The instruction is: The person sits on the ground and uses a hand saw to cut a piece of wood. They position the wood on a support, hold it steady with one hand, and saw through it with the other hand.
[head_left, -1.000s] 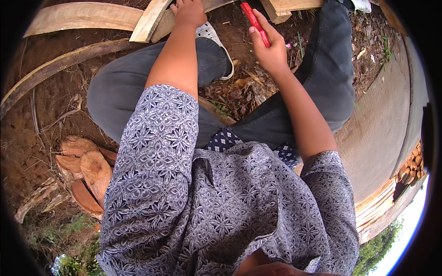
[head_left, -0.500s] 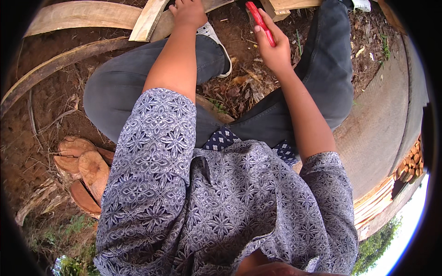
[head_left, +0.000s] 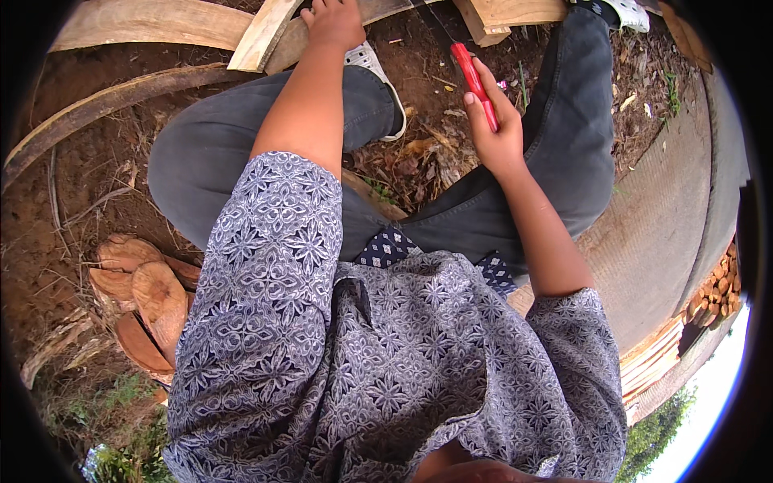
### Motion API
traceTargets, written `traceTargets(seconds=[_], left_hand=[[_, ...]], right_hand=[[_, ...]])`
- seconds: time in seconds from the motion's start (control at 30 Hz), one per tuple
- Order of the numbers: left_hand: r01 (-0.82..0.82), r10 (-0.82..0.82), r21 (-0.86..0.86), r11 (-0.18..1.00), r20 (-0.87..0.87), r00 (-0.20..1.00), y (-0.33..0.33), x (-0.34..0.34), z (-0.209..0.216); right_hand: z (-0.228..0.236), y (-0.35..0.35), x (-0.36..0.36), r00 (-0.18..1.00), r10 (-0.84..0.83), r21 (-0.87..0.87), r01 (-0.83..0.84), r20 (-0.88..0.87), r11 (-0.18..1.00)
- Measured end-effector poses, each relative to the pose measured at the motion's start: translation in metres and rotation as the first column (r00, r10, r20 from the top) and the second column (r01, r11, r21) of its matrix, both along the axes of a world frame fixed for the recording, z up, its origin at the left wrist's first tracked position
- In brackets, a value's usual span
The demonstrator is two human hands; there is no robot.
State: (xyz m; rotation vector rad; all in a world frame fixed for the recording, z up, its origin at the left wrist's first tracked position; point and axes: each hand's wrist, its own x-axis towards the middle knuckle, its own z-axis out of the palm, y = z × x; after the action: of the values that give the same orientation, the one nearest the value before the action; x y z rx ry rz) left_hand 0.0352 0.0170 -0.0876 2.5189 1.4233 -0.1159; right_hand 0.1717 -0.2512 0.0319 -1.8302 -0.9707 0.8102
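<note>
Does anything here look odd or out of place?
One small thing: a tiny pink scrap on the ground, seen just beside the right hand that holds the red handle. Its bright colour stands out against the brown around it, though it is too small to identify.

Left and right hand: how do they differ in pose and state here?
The left hand appears to rest on a pale piece of wood, while the right hand is closed around a red handle. The left hand shows its back with fingers somewhat spread; the right hand has its thumb against the handle. The left hand sits at the picture's upper edge, the right hand lower. Both are bare.
</note>
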Motion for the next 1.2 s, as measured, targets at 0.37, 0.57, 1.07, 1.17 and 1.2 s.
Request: traceTargets(seconds=[0.37, 0.57, 1.07, 1.17, 1.2], left_hand=[[-0.007, 0.003, -0.057, 0.998, -0.079, 0.997, 0.002, 0.008, 0.01], [-0.015, 0.014, -0.063, 0.998, -0.022, 1.0, 0.002, 0.003, 0.009], [-0.004, 0.003, -0.063, 0.998, -0.013, 1.0, 0.007, 0.008, -0.001], [0.004, -0.005, -0.069, 0.998, -0.021, 1.0, 0.005, 0.01, 0.007], [0.0, -0.001, -0.072, 0.997, -0.019, 1.0, 0.003, 0.009, 0.009]], right_hand=[[-0.027, 0.043, 0.014, 0.997, -0.032, -0.035, 0.029, -0.072, 0.999], [0.009, -0.007, 0.004, 0.994, -0.029, -0.06, 0.023, -0.107, 0.998], [-0.015, 0.016, 0.012, 1.0, -0.001, -0.004, 0.001, 0.012, 1.0], [0.013, -0.014, 0.005, 1.0, -0.005, -0.074, 0.004, -0.024, 0.997], [0.019, -0.017, 0.003, 0.998, -0.016, -0.111, 0.009, -0.059, 0.994]])
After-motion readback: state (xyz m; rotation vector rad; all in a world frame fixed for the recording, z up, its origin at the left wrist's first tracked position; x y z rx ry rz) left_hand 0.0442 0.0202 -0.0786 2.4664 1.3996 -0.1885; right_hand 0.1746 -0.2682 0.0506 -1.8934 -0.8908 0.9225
